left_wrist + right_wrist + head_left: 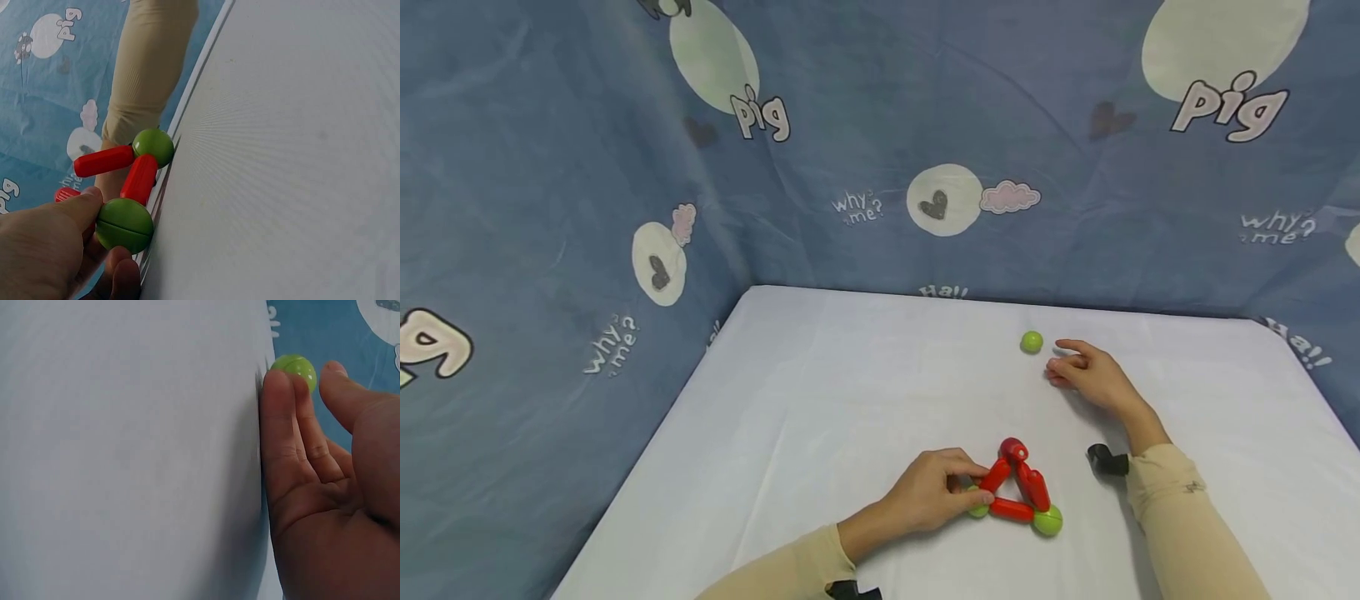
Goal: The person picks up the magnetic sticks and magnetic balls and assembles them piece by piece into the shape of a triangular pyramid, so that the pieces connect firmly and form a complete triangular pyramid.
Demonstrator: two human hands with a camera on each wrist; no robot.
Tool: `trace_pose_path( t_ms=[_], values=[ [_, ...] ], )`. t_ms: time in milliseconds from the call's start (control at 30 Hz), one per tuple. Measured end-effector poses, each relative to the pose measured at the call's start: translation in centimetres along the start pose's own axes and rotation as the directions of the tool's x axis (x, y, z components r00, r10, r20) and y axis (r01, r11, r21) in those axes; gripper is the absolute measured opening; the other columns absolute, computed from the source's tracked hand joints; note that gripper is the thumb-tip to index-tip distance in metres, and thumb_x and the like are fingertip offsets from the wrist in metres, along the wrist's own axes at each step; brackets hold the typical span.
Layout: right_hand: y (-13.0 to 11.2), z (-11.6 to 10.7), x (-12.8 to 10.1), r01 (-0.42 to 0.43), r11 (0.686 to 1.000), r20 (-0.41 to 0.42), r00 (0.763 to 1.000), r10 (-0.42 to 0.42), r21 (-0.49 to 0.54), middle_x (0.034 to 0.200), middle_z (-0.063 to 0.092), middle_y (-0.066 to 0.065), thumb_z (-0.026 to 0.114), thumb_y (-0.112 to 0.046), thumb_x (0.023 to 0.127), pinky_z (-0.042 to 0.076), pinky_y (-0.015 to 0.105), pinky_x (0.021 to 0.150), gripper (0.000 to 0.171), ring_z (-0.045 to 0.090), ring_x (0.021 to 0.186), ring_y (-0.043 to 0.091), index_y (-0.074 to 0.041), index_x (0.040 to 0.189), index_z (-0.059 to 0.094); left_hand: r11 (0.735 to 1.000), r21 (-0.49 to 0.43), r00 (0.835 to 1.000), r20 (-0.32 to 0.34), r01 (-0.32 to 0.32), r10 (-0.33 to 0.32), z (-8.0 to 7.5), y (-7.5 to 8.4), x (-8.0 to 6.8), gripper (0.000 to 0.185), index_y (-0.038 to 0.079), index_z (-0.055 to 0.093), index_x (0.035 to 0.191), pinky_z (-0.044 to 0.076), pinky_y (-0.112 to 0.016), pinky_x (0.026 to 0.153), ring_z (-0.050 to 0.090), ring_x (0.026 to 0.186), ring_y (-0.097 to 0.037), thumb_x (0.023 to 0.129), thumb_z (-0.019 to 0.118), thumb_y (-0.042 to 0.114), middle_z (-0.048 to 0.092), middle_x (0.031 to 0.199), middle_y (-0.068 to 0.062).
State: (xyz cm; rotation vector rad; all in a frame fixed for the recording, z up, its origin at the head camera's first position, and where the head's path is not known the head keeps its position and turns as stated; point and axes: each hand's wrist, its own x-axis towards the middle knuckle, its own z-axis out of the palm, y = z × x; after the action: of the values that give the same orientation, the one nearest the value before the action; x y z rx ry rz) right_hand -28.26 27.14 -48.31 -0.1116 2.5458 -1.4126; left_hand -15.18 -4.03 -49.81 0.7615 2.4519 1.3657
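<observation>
On the white table a triangle of red rods [1012, 510] is joined by balls at its corners. Its top corner is a red ball [1012, 450]; the lower right one is a green ball [1048, 522]. My left hand [925, 493] pinches the lower left green ball [124, 228], which its fingers partly hide in the head view. Farther back lies a loose green ball [1032, 342]. Just right of that ball is my right hand [1097, 379], holding nothing, with thumb and fingers apart. The right wrist view shows the loose ball [294, 364] beyond the fingertips, partly covered by them.
The white tabletop [850, 367] ends at a blue printed cloth [865, 125] behind and to the left. A black wrist device [1107, 460] sits by the right sleeve, and another [852, 590] is on the left wrist.
</observation>
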Motion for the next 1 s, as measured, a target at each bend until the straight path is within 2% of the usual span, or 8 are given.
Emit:
trace_pose_path(
  t_ms=[100, 167, 333, 433, 533, 800, 1000],
  values=[
    [-0.1, 0.1, 0.3, 0.002, 1.000, 0.008, 1.000, -0.002, 0.024, 0.124, 0.069, 0.026, 0.060, -0.031, 0.105, 0.057, 0.017, 0.083, 0.067, 0.073, 0.088, -0.001, 0.008, 0.153, 0.035, 1.000, -0.001, 1.000, 0.001, -0.005, 0.005, 0.1, 0.0, 0.0, 0.027, 0.012, 0.080, 0.111, 0.048, -0.012, 0.062, 0.051, 0.066, 0.009, 0.089, 0.081, 0.028, 0.073, 0.094, 0.007],
    [-0.2, 0.2, 0.5, -0.004, 1.000, 0.005, 1.000, 0.004, 0.009, 0.123, 0.070, 0.025, 0.059, -0.030, 0.105, 0.057, 0.019, 0.086, 0.066, 0.072, 0.087, -0.002, 0.009, 0.152, 0.036, 1.000, -0.001, 1.000, 0.001, -0.005, 0.005, 0.1, 0.0, 0.0, 0.027, 0.012, 0.080, 0.110, 0.048, -0.012, 0.061, 0.051, 0.066, 0.009, 0.089, 0.082, 0.028, 0.073, 0.094, 0.008],
    [-0.4, 0.6, 0.9, -0.034, 0.997, -0.021, 0.999, 0.033, -0.067, 0.119, 0.073, 0.021, 0.060, -0.033, 0.104, 0.049, 0.043, 0.106, 0.063, 0.070, 0.086, -0.002, 0.006, 0.151, 0.040, 1.000, -0.002, 1.000, 0.001, 0.003, -0.003, 0.1, 0.1, -0.1, 0.026, 0.012, 0.080, 0.110, 0.048, -0.012, 0.061, 0.051, 0.065, 0.009, 0.088, 0.082, 0.027, 0.073, 0.093, 0.008],
    [-0.5, 0.6, 1.1, -0.045, 0.994, -0.041, 0.998, 0.041, -0.101, 0.117, 0.074, 0.019, 0.059, -0.035, 0.104, 0.042, 0.053, 0.109, 0.063, 0.067, 0.085, -0.002, 0.006, 0.150, 0.042, 1.000, 0.002, 1.000, 0.001, -0.003, 0.003, 0.1, 0.1, -0.1, 0.026, 0.012, 0.080, 0.110, 0.048, -0.012, 0.061, 0.051, 0.065, 0.009, 0.089, 0.082, 0.027, 0.074, 0.093, 0.008],
    [-0.6, 0.6, 1.3, -0.051, 0.994, -0.050, 0.998, 0.046, -0.100, 0.114, 0.075, 0.017, 0.060, -0.036, 0.104, 0.042, 0.052, 0.109, 0.064, 0.067, 0.083, -0.002, 0.005, 0.149, 0.043, 1.000, 0.005, 1.000, -0.001, -0.009, 0.009, 0.0, 0.1, 0.0, 0.026, 0.012, 0.080, 0.110, 0.049, -0.012, 0.062, 0.051, 0.066, 0.009, 0.089, 0.081, 0.028, 0.074, 0.093, 0.008],
    [-0.8, 0.9, 1.9, -0.047, 0.995, -0.034, 0.998, 0.044, -0.093, 0.112, 0.075, 0.015, 0.062, -0.031, 0.103, 0.050, 0.038, 0.099, 0.064, 0.069, 0.080, -0.002, 0.008, 0.149, 0.041, 1.000, -0.018, 1.000, -0.003, 0.009, -0.009, 0.0, 0.1, -0.1, 0.026, 0.012, 0.080, 0.110, 0.049, -0.013, 0.062, 0.052, 0.066, 0.008, 0.088, 0.082, 0.027, 0.074, 0.094, 0.008],
    [-1.0, 1.1, 2.4, -0.067, 0.993, -0.036, 0.997, 0.063, -0.094, 0.115, 0.073, 0.016, 0.062, -0.031, 0.103, 0.048, 0.043, 0.103, 0.064, 0.068, 0.080, -0.002, 0.006, 0.150, 0.040, 1.000, -0.012, 1.000, 0.002, 0.007, -0.007, 0.0, 0.1, -0.1, 0.027, 0.012, 0.080, 0.110, 0.049, -0.013, 0.061, 0.051, 0.066, 0.008, 0.089, 0.081, 0.028, 0.073, 0.094, 0.009]
  ],
)
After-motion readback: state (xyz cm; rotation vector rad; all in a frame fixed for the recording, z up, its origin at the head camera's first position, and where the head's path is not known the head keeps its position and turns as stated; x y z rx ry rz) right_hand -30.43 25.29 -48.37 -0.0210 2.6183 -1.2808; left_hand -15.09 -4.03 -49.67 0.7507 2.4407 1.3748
